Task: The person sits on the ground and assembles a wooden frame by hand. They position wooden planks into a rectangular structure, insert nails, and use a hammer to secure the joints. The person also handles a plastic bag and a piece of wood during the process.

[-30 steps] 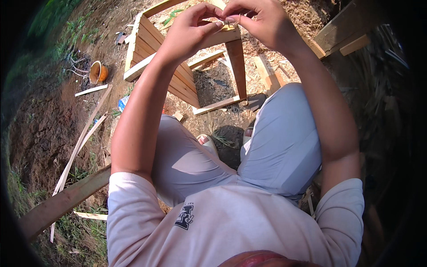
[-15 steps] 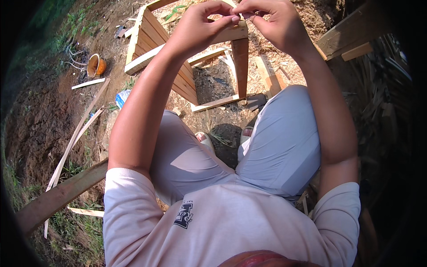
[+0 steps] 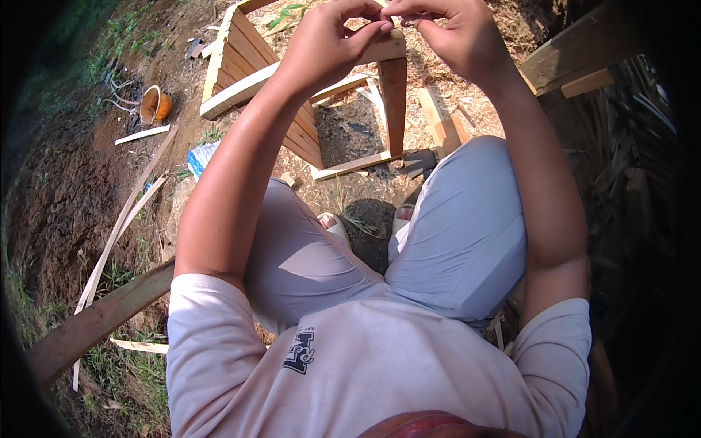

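The largest item is a wooden frame [image 3: 237, 62], standing directly ahead of the seated person, beyond the knees, on ground strewn with wood shavings [image 3: 429, 73]. It comprises a slatted left side, a near rail [image 3: 385, 50] and a dark upright post [image 3: 393, 102]. Judged by its build, it should prove stiff and moderately heavy, awkward through bulk rather than fragile; the sawn faces look dry, so slipping seems unlikely, though splinters are possible. The soundest hold would be the near rail or the post, in preference to the thinner slats.

A loose plank [image 3: 438, 120] lies to the right of the post. An orange bucket [image 3: 166, 108] lies tipped over on the soil, well apart to the left.

Both arms reach forward with elbows bent outward, wrists angled toward each other. The left hand [image 3: 332, 36] is above the near rail, fingers curled, thumb tip close to the forefinger. The right hand [image 3: 456, 33] is just past the rail's end, fingers bent, thumb and forefinger partly apart. The fingertips of both hands practically meet. Whether they pinch some small item, or touch the rail, cannot be determined.
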Tool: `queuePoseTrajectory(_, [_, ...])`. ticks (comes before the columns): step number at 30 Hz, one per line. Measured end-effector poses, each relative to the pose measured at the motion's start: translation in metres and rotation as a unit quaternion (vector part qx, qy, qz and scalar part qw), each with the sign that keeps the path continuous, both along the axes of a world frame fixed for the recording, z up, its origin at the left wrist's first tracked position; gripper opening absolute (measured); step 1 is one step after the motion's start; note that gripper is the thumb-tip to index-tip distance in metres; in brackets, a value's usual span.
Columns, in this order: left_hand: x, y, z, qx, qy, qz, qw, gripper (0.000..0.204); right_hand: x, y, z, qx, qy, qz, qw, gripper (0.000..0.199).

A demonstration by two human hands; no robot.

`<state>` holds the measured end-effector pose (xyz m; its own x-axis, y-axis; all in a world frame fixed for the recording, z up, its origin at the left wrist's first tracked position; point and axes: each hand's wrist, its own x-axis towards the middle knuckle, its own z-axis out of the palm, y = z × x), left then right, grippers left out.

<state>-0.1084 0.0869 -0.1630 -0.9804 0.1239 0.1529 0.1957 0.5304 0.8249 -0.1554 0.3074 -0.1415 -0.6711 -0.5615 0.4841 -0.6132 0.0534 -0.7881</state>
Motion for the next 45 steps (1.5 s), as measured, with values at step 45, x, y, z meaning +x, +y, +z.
queuePoseTrajectory(45, [0.010, -0.008, 0.005, 0.092, -0.001, -0.052, 0.994, 0.034, 0.005, -0.005, 0.002, 0.079, 0.005, -0.051, 0.996, 0.014])
